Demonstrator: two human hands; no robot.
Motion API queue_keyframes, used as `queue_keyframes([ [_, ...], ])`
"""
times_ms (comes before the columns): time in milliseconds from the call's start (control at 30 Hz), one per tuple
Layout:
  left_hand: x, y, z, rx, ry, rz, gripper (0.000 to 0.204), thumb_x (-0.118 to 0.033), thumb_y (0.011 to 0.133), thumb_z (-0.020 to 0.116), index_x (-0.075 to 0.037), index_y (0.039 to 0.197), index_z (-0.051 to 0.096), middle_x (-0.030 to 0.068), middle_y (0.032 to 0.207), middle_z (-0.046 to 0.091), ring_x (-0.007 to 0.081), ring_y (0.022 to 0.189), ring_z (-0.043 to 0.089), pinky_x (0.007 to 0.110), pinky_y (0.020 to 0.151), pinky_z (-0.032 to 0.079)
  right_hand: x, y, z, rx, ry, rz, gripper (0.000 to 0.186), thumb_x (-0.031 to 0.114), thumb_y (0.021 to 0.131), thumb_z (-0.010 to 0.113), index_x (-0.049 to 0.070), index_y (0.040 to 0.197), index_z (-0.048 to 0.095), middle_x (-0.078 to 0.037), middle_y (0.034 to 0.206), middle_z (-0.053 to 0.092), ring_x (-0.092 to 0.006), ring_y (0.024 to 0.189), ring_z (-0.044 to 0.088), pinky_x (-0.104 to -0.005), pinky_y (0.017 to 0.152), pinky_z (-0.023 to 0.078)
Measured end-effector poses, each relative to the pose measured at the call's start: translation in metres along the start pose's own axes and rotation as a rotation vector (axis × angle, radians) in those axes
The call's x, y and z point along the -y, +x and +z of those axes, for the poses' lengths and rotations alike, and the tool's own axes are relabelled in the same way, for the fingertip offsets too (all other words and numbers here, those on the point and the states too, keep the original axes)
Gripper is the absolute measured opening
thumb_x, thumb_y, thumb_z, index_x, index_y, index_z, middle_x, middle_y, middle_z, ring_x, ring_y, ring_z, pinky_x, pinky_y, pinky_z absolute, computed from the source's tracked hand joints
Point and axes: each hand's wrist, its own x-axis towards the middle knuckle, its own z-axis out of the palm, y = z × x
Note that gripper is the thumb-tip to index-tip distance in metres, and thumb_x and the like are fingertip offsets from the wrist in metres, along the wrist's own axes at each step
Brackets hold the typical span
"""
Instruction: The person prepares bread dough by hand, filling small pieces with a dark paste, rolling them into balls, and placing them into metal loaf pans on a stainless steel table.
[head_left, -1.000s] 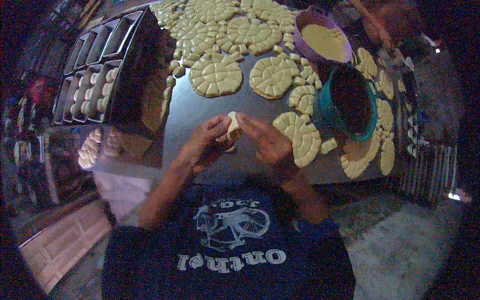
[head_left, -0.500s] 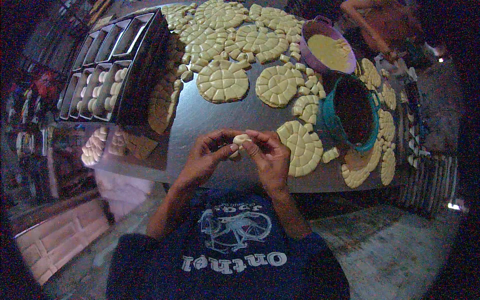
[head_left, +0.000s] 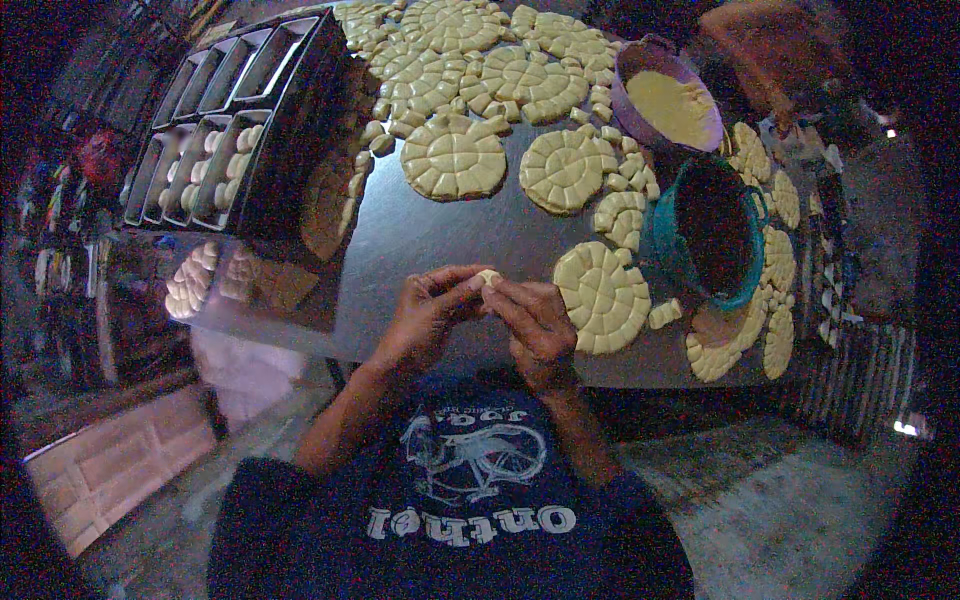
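Observation:
Close to the table's near edge, my left hand (head_left: pixel 428 312) and my right hand (head_left: pixel 533 322) meet and pinch a small pale piece of dough (head_left: pixel 489 279) between their fingertips. Only the top of the piece shows; the fingers cover the rest. Right of my right hand lies a flat round of dough (head_left: pixel 600 299) scored into segments, with a small loose dough piece (head_left: pixel 664 313) beside it. Two more scored rounds, a left one (head_left: pixel 454 158) and a right one (head_left: pixel 563 170), lie farther back on the dark, shiny table (head_left: pixel 400 235).
At the left stands a stack of black baking tins (head_left: pixel 215 150); several compartments hold dough balls. A teal bucket (head_left: pixel 657 245) and a purple basin (head_left: pixel 668 108) with yellowish contents stand at the right. More scored dough (head_left: pixel 455 25) covers the back. Another person's arm (head_left: pixel 745 50) shows at far right.
My fingers have closed further over the dough piece, so less of it shows. My right hand has turned, its fingers now pointing more to the left. The view has shifted slightly.

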Motion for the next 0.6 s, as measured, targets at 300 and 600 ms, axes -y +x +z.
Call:
queue_keyframes([
  [300,-0.016,-0.023,-0.005,0.148,0.41,0.226,0.024,-0.014,0.092,0.063,0.003,0.109,0.066,0.009,0.1,0.069,0.017,0.094,0.064,0.03,0.083,0.052,0.006,0.012,-0.008,0.108,0.279,0.593,0.026,0.012,0.076,0.078,0.007,0.101,0.071,-0.008,0.09,0.067,-0.0195,0.089,0.063,-0.0309,0.077,0.051],
  [600,-0.003,-0.019,-0.011,0.005,0.474,0.306,0.019,-0.016,0.09,0.065,0.002,0.096,0.069,0.0071,0.086,0.069,0.0128,0.081,0.063,0.028,0.073,0.05,-0.009,0.01,-0.003,0.284,0.382,0.565,0.009,0.01,0.082,0.071,0.004,0.086,0.075,-0.01,0.095,0.07,-0.0201,0.089,0.066,-0.0314,0.078,0.052],
])
